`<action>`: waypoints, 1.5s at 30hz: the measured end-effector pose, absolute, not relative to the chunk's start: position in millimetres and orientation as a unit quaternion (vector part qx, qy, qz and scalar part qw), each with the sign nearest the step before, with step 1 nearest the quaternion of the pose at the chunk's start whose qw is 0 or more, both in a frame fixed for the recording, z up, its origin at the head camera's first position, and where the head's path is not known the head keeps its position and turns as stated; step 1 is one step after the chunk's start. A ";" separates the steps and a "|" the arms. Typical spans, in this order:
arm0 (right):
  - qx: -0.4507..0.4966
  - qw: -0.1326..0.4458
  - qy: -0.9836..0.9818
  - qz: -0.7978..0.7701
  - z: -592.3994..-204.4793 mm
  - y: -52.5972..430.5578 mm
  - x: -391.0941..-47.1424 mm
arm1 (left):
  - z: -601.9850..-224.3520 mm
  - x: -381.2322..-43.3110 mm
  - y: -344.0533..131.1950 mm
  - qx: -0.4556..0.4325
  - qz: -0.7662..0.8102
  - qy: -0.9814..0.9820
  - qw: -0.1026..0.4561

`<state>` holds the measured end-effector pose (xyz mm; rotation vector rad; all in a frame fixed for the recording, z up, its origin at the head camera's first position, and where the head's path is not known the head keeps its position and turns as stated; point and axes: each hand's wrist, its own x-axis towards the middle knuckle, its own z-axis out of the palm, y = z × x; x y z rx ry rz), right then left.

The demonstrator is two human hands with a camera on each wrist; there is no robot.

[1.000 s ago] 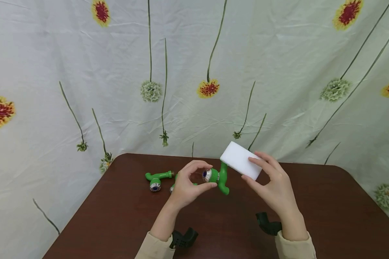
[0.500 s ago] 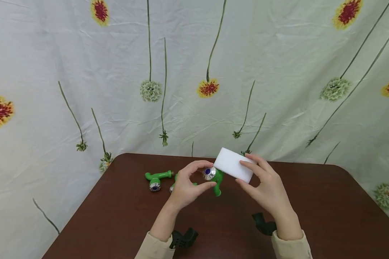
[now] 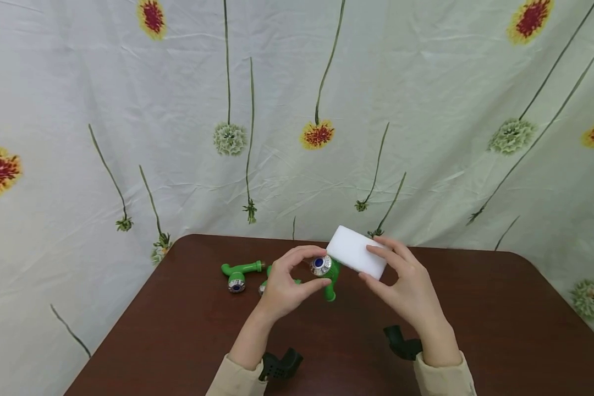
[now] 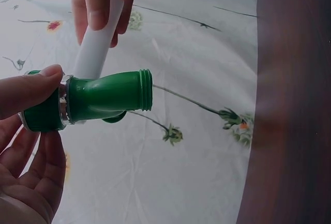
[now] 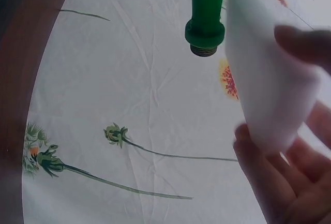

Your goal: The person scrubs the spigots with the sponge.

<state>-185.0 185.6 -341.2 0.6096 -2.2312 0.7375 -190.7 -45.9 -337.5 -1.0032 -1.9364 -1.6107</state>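
Between thumb and fingers, my left hand (image 3: 284,283) pinches the handle end of a green tap (image 3: 331,286), which has a silver band and a blue centre facing the head camera. The tap is held up over the table; its threaded end shows in the right wrist view, below the green body (image 5: 206,14). A white sponge block (image 3: 357,252) is gripped at its right side by my right hand (image 3: 410,278). The sponge lies right along the tap's body, covering part of it in the head view. In the left wrist view the sponge (image 4: 98,50) is behind the tap (image 4: 106,95).
Another green tap (image 3: 236,275) lies at the left on the dark brown table (image 3: 178,335). One more tap (image 3: 263,287) is mostly hidden behind my left hand. A flower-printed cloth (image 3: 277,181) hangs behind the table's far edge.
My right hand has brought the sponge left and slightly down against the tap. The tap has turned in my left hand, its blue centre now facing the head camera.
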 end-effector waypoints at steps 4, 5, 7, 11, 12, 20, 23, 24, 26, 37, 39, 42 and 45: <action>0.232 0.359 -0.862 0.272 -341.9 185.5 -186.2 | -337.4 -190.3 -45.4 -0.362 -0.580 -0.700 0.206; 0.228 0.364 -0.862 0.269 -341.9 185.2 -186.4 | -337.3 -190.1 -45.3 -0.362 -0.580 -0.701 0.203; 0.230 0.368 -0.859 0.273 -342.4 185.0 -186.8 | -337.0 -189.7 -45.2 -0.363 -0.578 -0.704 0.199; 0.249 0.350 -0.861 0.273 -343.5 184.4 -187.1 | -335.9 -188.4 -45.4 -0.369 -0.568 -0.710 0.192; 0.248 0.351 -0.862 0.268 -343.9 184.2 -187.6 | -335.6 -188.1 -45.4 -0.372 -0.563 -0.713 0.191; 0.250 0.347 -0.864 0.264 -344.5 180.7 -188.3 | -333.5 -185.1 -44.6 -0.380 -0.551 -0.724 0.168; 0.239 0.343 -0.872 0.257 -344.4 180.2 -188.0 | -333.5 -184.6 -44.1 -0.374 -0.549 -0.730 0.159; 0.232 0.344 -0.873 0.258 -344.1 180.4 -187.7 | -333.5 -184.5 -44.0 -0.372 -0.549 -0.732 0.157; 0.226 0.340 -0.873 0.268 -343.3 181.5 -186.8 | -333.7 -184.3 -43.8 -0.369 -0.548 -0.734 0.156; 0.238 0.291 -0.882 0.284 -343.6 188.0 -185.3 | -338.7 -188.8 -45.2 -0.355 -0.532 -0.750 0.171; 0.237 0.298 -0.882 0.277 -343.8 187.9 -186.4 | -334.5 -186.1 -45.3 -0.360 -0.534 -0.746 0.172; 0.224 0.319 -0.880 0.272 -343.5 188.0 -187.4 | -334.7 -187.1 -45.4 -0.369 -0.541 -0.736 0.172; 0.228 0.317 -0.876 0.282 -343.0 189.3 -186.7 | -334.1 -186.8 -45.1 -0.364 -0.550 -0.733 0.166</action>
